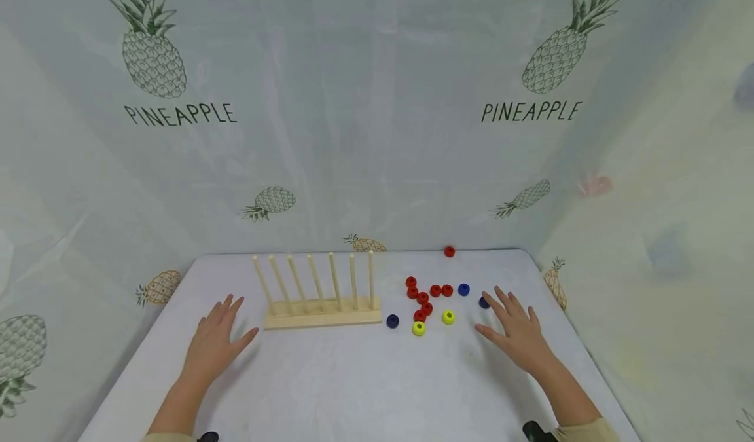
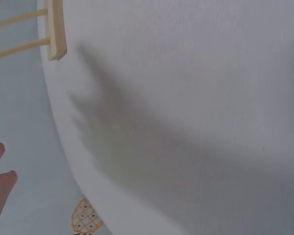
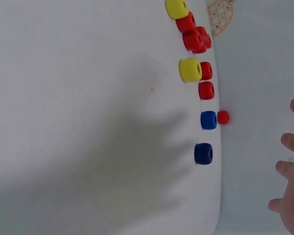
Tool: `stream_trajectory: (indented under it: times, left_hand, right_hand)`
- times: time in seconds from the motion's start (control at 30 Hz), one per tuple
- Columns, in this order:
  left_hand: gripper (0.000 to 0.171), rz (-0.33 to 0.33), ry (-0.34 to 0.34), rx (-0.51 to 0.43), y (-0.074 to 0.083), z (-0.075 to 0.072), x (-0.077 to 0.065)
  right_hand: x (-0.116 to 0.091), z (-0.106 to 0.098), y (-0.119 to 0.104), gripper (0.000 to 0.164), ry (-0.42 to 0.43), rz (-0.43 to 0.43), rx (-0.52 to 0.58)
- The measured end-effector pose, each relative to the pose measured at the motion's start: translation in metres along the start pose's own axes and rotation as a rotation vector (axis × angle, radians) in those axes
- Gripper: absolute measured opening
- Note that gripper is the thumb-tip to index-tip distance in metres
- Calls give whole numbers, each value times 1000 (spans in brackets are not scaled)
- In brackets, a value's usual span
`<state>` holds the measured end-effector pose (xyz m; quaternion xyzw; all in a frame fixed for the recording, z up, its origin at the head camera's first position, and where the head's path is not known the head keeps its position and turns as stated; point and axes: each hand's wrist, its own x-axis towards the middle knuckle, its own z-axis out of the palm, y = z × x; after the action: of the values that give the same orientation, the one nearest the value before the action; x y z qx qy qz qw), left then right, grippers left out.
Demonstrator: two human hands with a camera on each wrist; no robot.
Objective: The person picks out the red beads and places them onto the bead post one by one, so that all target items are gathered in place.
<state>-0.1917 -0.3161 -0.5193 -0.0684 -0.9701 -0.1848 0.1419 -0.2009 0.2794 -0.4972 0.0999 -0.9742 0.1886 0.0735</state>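
My left hand point(image 1: 213, 345), fingers spread and holding nothing, hovers left of a wooden peg rack point(image 1: 323, 316) with several upright pegs. Over the right side of the table, my right hand point(image 1: 518, 334) is also spread with nothing in it. Its fingertips overlap a dark blue bead point(image 1: 484, 302) in the head view; the right wrist view shows that bead point(image 3: 203, 153) apart from the hand. Nearby lie a blue bead point(image 1: 464, 289), two yellow beads point(image 1: 448, 317) and several red beads point(image 1: 436, 291). Another dark blue bead point(image 1: 393, 321) lies just right of the rack.
A white table point(image 1: 353, 383) carries everything, its back edge meeting a pale curtain point(image 1: 365, 134) printed with pineapples. One red bead point(image 1: 449, 251) sits at that back edge. Both hands cast shadows on the tabletop.
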Motion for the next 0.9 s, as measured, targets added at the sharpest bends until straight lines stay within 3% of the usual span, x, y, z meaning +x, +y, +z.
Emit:
stream_trajectory:
  times: [0.5,0.9]
  left_hand:
    - [80,-88,-90,-111,7,25,19]
    - [81,-54,-99,-93,4,39,28]
  right_hand:
    - [19,21,-21,71,-51,-10,131]
    - [37,44,-42,61,-139,39,308]
